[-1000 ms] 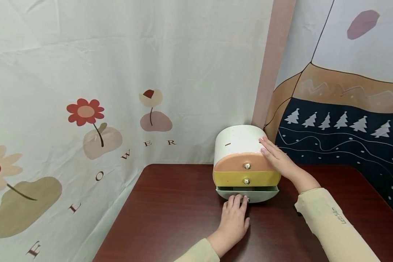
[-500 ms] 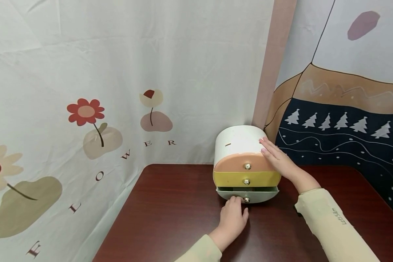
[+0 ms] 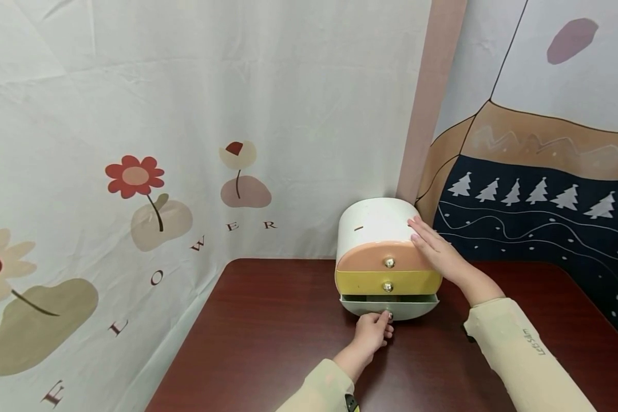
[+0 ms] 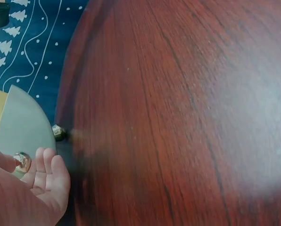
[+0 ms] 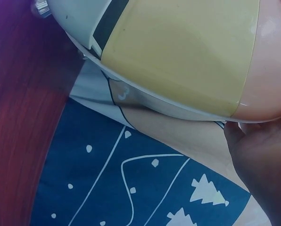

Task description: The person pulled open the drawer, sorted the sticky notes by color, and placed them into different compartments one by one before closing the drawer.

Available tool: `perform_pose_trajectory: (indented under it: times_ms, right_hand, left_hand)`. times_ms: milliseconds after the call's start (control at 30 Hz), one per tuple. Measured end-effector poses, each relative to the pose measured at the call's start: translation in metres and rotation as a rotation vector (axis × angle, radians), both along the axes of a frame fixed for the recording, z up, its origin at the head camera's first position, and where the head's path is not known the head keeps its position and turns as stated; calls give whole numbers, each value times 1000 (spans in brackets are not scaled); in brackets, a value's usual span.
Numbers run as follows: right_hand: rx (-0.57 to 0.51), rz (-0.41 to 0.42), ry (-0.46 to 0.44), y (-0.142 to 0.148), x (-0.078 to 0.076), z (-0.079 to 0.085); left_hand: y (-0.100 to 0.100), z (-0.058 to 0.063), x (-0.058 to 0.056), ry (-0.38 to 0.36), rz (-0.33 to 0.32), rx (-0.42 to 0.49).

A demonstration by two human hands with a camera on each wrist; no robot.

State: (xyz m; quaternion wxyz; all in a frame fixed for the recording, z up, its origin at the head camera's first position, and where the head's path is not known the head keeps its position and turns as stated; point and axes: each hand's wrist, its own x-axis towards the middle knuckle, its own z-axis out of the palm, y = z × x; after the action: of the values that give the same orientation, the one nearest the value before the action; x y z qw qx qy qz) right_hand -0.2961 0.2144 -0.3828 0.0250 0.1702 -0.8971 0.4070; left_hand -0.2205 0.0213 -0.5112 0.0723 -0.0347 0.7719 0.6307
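Note:
A small rounded drawer cabinet with a white shell [image 3: 376, 220] stands at the back of the table. Its orange top drawer [image 3: 365, 258] and yellow middle drawer [image 3: 355, 282] are closed, while the pale green bottom drawer [image 3: 417, 309] sticks out slightly. My left hand [image 3: 369, 335] pinches the shiny metal knob [image 4: 22, 161] of that bottom drawer, the other fingers curled beside it. My right hand [image 3: 440, 254] rests with straight fingers on the cabinet's upper right side; in the right wrist view, part of this hand [image 5: 263, 150] shows against the orange end.
The dark red wooden table [image 3: 268, 332] extends to the left and front of the cabinet. Behind it hang a white curtain [image 3: 309, 143] with printed flowers and a dark blue panel [image 3: 525, 206] with white trees.
My left fingers, earlier spread over the bottom drawer's front, have drawn together on its knob. The drawer's gap looks the same. My right hand stays in place.

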Motion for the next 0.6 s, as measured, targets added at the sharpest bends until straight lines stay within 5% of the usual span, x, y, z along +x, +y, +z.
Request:
perform_pose_trajectory:
  times_ms: [600]
  right_hand:
    - [-4, 0, 6, 0, -1, 0]
  left_hand:
    - [1, 2, 0, 1, 7, -20]
